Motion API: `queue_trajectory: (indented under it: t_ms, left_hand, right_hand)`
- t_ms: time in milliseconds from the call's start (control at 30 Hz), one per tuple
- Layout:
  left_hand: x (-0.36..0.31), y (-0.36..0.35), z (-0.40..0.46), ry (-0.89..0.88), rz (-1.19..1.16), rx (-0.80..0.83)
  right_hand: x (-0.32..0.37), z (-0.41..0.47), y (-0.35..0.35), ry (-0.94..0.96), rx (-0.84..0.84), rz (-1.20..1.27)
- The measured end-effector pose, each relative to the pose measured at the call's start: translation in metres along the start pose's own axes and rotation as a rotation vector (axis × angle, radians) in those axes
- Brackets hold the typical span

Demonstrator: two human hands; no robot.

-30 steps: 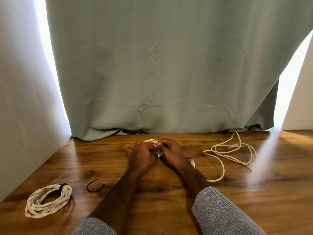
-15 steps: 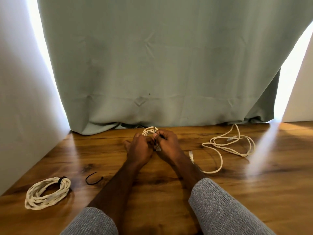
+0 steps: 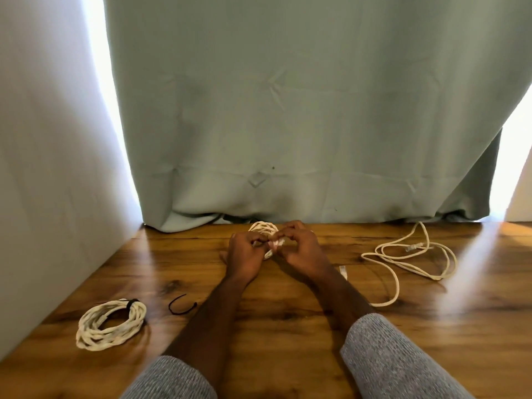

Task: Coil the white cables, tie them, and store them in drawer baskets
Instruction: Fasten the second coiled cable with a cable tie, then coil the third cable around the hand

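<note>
- Hands meeting mid-table: left hand & right hand both curling fingers onto small white cable coil, pinching it btwn fingertips.
- Coil poking up above knuckles, near curtain hem.
- Tied coil w/ black tie lying far left on table.
- Loose black tie lying just beside it.
- Uncoiled white cable sprawling at right, apart from hands.

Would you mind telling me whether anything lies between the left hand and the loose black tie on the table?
Nothing visible does: the black tie lies on bare table left of the forearm, though the left hand holds the coil.
</note>
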State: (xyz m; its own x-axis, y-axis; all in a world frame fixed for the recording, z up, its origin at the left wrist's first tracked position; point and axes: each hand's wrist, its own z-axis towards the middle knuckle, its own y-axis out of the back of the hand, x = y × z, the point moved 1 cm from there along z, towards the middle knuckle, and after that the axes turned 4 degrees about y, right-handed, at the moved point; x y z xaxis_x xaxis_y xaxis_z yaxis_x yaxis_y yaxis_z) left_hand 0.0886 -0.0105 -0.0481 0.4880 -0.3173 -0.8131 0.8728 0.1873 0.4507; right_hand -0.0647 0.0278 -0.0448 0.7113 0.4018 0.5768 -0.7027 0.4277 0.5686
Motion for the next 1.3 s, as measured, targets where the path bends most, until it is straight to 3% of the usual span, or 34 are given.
queue_trajectory:
  t_ms: [133, 300, 367, 500, 700, 800, 1067, 1300]
  left_hand:
    - [0.001, 0.017, 0.004, -0.027, 0.097, -0.055]
    - [0.008, 0.056, 0.002, -0.130, 0.221, -0.052]
    - [0.024, 0.074, 0.014, -0.149, 0.204, 0.036]
    - [0.060, 0.119, 0.040, -0.272, 0.270, 0.062]
    - [0.049, 0.209, -0.003, -0.164, 0.490, -0.029]
    - [0.067, 0.236, -0.011, -0.100, 0.553, 0.005]
    - [0.089, 0.266, -0.025, -0.015, 0.548, 0.072]
    - [0.071, 0.262, -0.019, -0.050, 0.443, 0.100]
  right_hand:
    - [0.012, 0.002, 0.000, 0.104, 0.073, -0.219]
    - [0.036, 0.009, -0.016, 0.274, 0.192, -0.307]
    - [0.048, 0.010, -0.026, 0.294, 0.194, -0.271]
    - [0.085, 0.015, -0.051, 0.357, 0.188, -0.152]
    - [0.148, 0.006, -0.103, 0.377, 0.271, -0.157]
    - [0.174, 0.002, -0.126, 0.356, 0.319, -0.169]
    - [0.189, -0.006, -0.149, 0.367, 0.408, -0.313]
    - [0.176, -0.007, -0.136, 0.301, 0.363, -0.144]
